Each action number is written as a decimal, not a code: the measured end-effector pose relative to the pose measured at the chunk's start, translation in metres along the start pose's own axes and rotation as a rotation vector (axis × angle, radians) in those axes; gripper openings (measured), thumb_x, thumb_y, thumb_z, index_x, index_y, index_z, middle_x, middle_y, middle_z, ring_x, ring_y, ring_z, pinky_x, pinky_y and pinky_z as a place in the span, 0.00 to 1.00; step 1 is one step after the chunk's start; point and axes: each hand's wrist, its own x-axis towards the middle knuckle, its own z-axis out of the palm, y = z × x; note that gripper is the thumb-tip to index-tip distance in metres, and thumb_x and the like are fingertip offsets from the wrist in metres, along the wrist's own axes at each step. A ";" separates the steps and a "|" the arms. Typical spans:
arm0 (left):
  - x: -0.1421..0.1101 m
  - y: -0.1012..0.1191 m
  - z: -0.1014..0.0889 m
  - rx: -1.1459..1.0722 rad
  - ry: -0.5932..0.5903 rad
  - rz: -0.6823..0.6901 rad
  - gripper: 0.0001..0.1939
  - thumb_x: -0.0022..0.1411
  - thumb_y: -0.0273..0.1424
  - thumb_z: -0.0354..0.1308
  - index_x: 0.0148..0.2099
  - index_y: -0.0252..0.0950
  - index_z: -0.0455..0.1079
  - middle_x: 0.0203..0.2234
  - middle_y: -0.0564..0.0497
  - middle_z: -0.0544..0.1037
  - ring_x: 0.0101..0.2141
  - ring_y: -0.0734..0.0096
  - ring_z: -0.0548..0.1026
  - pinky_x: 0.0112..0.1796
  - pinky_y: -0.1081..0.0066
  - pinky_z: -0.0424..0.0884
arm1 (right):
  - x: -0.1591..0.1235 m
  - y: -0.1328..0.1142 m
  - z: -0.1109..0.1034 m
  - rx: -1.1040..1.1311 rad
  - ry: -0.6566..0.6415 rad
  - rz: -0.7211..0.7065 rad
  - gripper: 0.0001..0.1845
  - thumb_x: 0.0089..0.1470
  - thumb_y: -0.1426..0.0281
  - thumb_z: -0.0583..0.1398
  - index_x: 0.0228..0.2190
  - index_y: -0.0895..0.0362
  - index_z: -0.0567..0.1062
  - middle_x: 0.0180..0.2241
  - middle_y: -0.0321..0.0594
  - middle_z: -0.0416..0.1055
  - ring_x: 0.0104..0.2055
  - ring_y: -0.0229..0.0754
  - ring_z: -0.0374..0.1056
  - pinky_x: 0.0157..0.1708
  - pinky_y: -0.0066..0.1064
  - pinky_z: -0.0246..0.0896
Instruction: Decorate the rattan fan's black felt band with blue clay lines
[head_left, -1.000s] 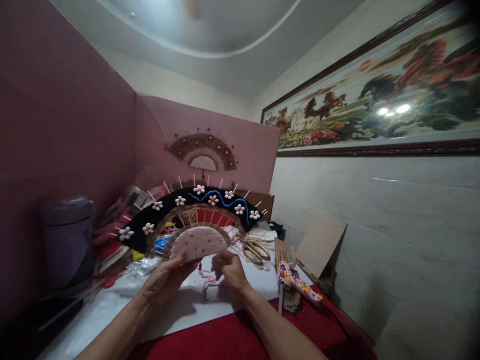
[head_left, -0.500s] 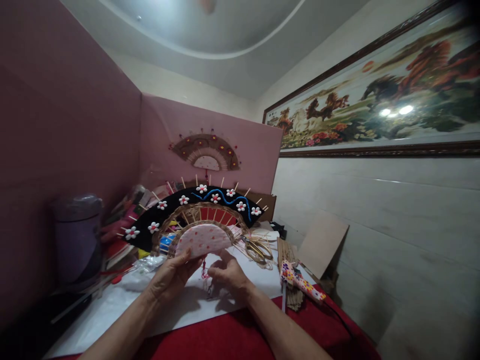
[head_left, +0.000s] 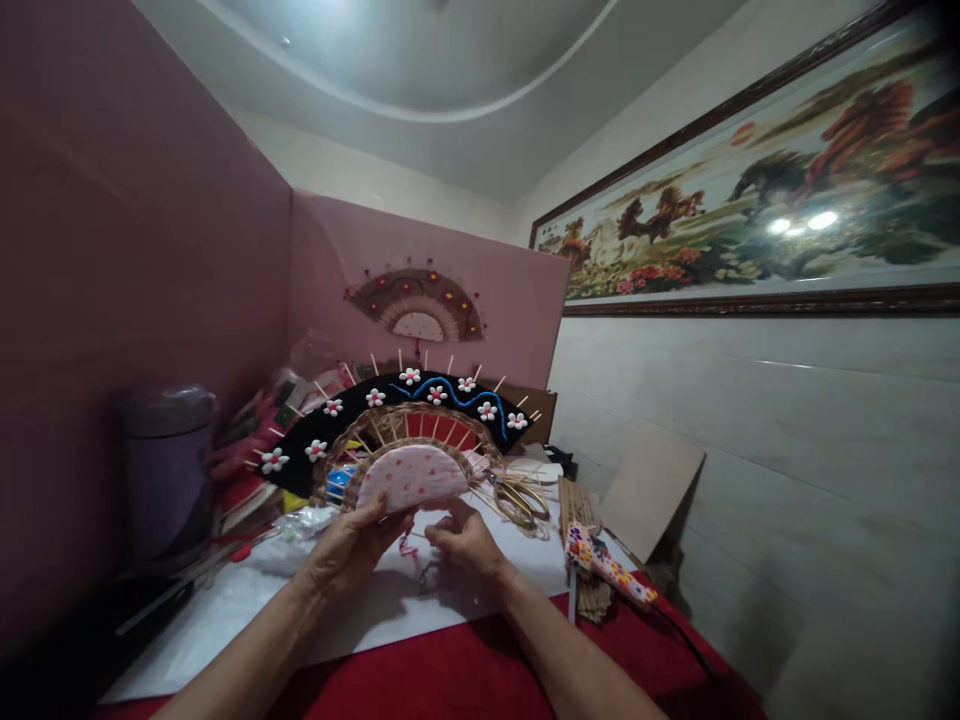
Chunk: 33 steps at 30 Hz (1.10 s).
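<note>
Left hand holding fan by lower edge, paper spread below

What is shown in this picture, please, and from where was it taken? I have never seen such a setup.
There is no machine: these are a person's own bare hands, seen by a camera on that person's head, looking forward and down. The left hand holds a black fan by its pale, spotted base. The right hand is near the base's lower edge; its grip is unclear. A pink cord hangs between them. Below, a white sheet lies on red cloth. To the right are scissors and a flower-patterned tool.
</note>
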 end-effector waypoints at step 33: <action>-0.011 -0.019 0.007 0.101 -0.129 -0.146 0.12 0.58 0.25 0.57 0.45 0.25 0.69 0.39 0.36 0.79 0.39 0.60 0.78 0.41 0.67 0.74 | -0.013 -0.020 0.021 0.259 0.083 -0.094 0.25 0.45 0.51 0.62 0.37 0.58 0.74 0.36 0.42 0.73 0.40 0.45 0.69 0.45 0.41 0.63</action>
